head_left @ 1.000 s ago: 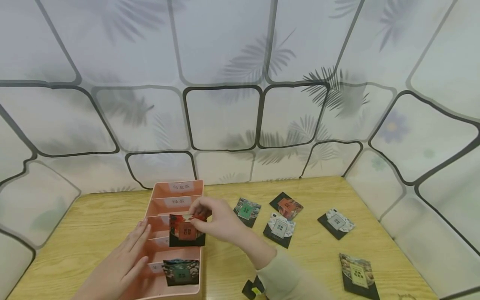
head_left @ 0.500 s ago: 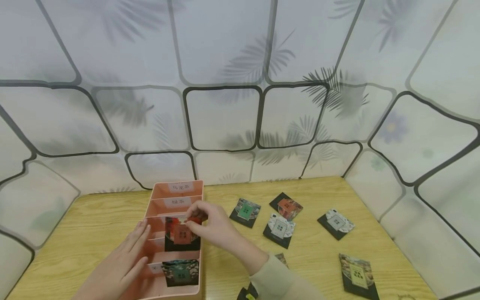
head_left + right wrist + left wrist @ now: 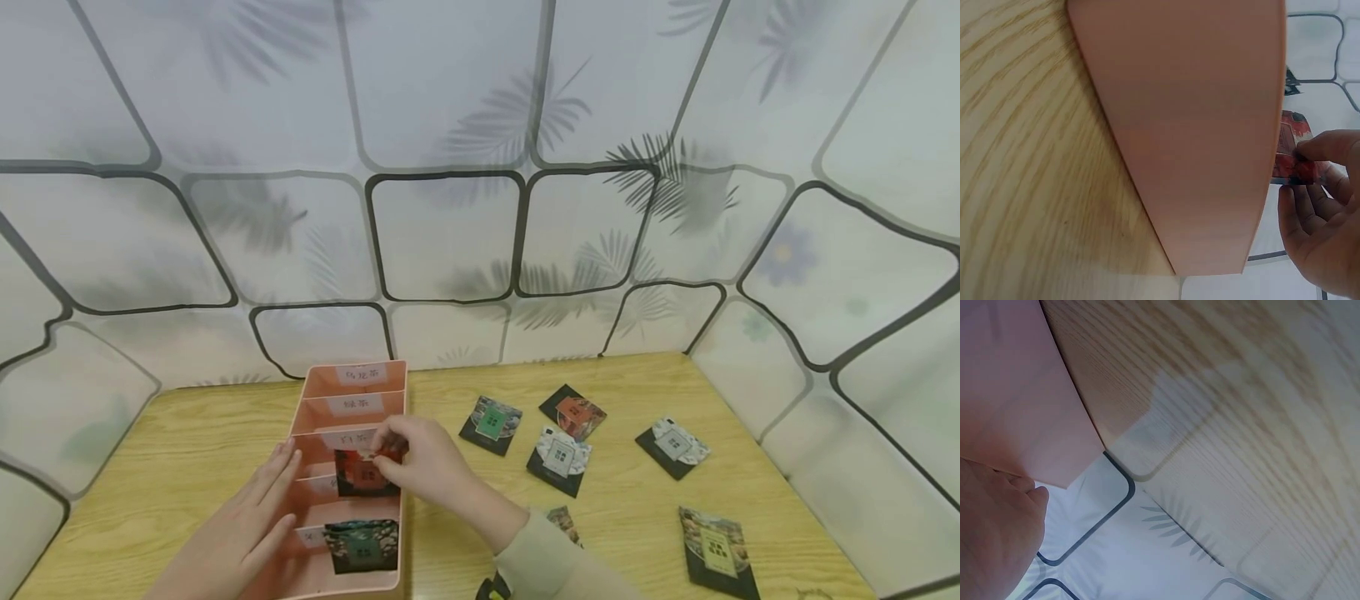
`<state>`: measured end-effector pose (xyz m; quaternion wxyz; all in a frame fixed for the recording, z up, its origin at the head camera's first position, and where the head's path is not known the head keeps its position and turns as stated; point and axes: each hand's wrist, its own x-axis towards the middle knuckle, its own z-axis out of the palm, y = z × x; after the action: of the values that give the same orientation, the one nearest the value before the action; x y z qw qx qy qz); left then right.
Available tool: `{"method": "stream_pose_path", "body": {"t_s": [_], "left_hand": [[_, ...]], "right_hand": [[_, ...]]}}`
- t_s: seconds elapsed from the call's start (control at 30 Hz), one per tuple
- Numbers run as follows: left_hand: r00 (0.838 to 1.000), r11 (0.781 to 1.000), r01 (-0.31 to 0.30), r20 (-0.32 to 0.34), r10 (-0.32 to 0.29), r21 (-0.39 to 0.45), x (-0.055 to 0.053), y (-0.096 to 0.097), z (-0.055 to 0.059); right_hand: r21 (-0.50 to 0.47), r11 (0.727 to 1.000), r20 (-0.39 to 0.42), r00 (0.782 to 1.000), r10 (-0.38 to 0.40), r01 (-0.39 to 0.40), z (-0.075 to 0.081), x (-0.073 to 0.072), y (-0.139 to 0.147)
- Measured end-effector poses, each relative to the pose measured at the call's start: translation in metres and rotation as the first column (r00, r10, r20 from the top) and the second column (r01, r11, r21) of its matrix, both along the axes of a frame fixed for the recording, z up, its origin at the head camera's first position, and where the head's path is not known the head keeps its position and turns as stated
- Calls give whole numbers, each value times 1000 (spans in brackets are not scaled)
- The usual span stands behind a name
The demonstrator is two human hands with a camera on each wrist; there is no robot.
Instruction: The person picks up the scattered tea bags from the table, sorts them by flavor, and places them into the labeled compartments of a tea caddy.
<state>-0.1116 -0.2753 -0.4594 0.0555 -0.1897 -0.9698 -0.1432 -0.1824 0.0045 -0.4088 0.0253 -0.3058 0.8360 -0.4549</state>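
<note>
My right hand [image 3: 429, 460] pinches the top edge of a red and black tea sachet [image 3: 356, 476] between thumb and fingers. The sachet's lower part is down in a middle compartment of the pink divided box [image 3: 321, 382]. From the side, the right wrist view shows the red sachet [image 3: 1286, 136] poking up past the box rim, with the thumb on its face. Along the box's left rim rests my left hand [image 3: 243, 527], fingers straight; the left wrist view has its fingertips [image 3: 1036, 490] at the edge. A dark green sachet [image 3: 363, 547] leans in the nearest compartment.
Right of the box, a green sachet [image 3: 491, 423], an orange-red one [image 3: 573, 412], two white-and-black ones [image 3: 559, 461] and a yellow-labelled one [image 3: 716, 546] lie on the wooden table [image 3: 465, 508]. My right sleeve [image 3: 558, 558] partly covers more packets. A patterned curtain [image 3: 450, 242] stands behind.
My right hand has brought the red sachet slightly left, then lowered it into the compartment, uncovering the divider label behind. The left hand has stayed put.
</note>
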Motion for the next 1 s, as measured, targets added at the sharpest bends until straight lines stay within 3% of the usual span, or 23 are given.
{"method": "stream_pose_path", "body": {"t_s": [0.2,0.53,0.7,1.0], "left_hand": [[1000,1000,-3,6,3,4,0,0,1],[1000,1000,18,-16,-19,-18,0,0,2],[999,999,28,-35,-29,-33,0,0,3],[1000,999,3,3,-3,-37,1,1,3]], "right_hand": [[158,987,-119,993,10,9,-4,0,-1],[267,964,-245,968,51,16,-9,-1,-5],[284,958,-229,973,33,34,-10,-1,-6],[235,972,-159,987,18,20,-8,-1,-5]]}}
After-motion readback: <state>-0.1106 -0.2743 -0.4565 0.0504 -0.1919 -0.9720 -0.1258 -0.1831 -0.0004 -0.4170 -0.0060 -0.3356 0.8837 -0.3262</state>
